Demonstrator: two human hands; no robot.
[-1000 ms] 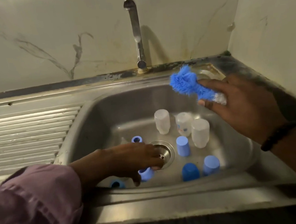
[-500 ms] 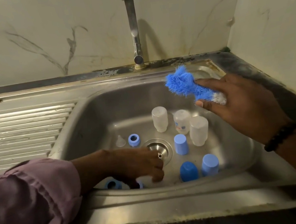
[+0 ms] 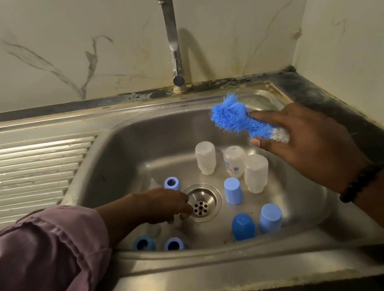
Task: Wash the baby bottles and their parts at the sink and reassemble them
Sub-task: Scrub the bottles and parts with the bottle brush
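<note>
Three clear baby bottles stand upside down in the sink (image 3: 120, 152): one (image 3: 206, 158) at the back, one with print (image 3: 234, 161), one (image 3: 255, 173) nearest the right. Three blue caps (image 3: 232, 190) (image 3: 242, 226) (image 3: 270, 217) stand in front of them. Blue collar rings lie at the left (image 3: 171, 183) (image 3: 143, 244) (image 3: 173, 244), with a clear teat (image 3: 153, 185) beside the far one. My right hand (image 3: 309, 147) grips a blue bristle brush (image 3: 233, 119) above the bottles. My left hand (image 3: 161, 204) reaches to the sink floor beside the drain (image 3: 203, 203), fingers curled down; whether they hold anything is hidden.
The tap (image 3: 172, 36) rises behind the basin, with no water running. A ribbed steel drainboard (image 3: 30, 171) lies to the left. Walls close in behind and on the right, where a dark counter strip (image 3: 339, 111) runs along the sink.
My left hand has shifted from the front blue rings toward the drain, uncovering two rings. My right hand keeps the brush in about the same place.
</note>
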